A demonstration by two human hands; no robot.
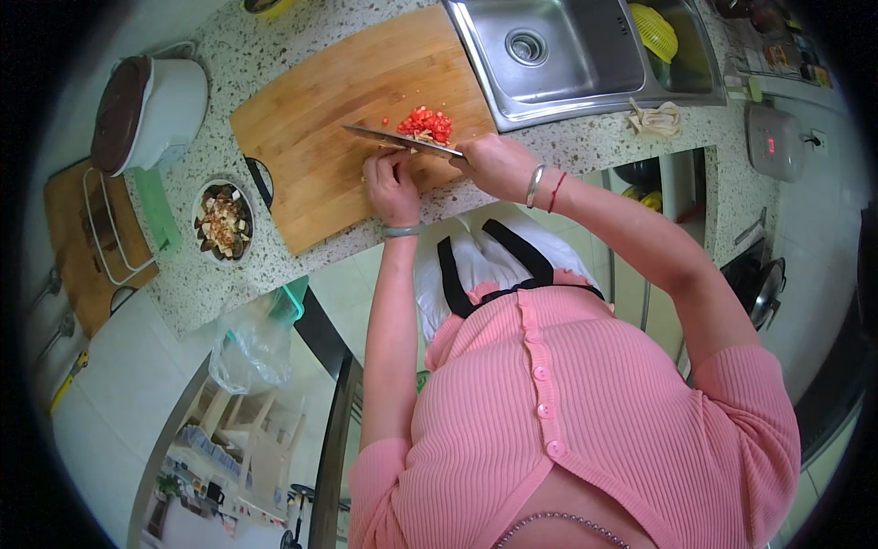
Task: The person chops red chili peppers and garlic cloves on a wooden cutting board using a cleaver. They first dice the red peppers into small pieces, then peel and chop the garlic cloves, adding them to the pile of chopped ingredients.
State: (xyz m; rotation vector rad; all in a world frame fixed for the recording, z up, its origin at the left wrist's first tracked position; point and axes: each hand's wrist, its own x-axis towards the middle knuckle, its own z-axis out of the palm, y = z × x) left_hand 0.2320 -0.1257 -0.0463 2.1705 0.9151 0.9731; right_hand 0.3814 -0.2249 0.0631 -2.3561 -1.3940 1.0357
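The right hand [498, 166] grasps the knife [402, 141]; the left hand [393, 188] curls beside the knife, its hold unclear; chopped red pieces [428, 123] lie beyond the knife.

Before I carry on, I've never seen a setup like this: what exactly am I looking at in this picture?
There is no machine here: these are a person's two bare hands. The single picture comes from a wide camera worn on that person's head, looking down, so straight edges bend near the rim. A wooden cutting board lies on a speckled counter, with chopped red pieces on it. The right hand has its grip on a knife; the left hand is close beside the blade, its fingertips partly hidden. Left of the board stands a filled bowl; to the right is a metal sink.
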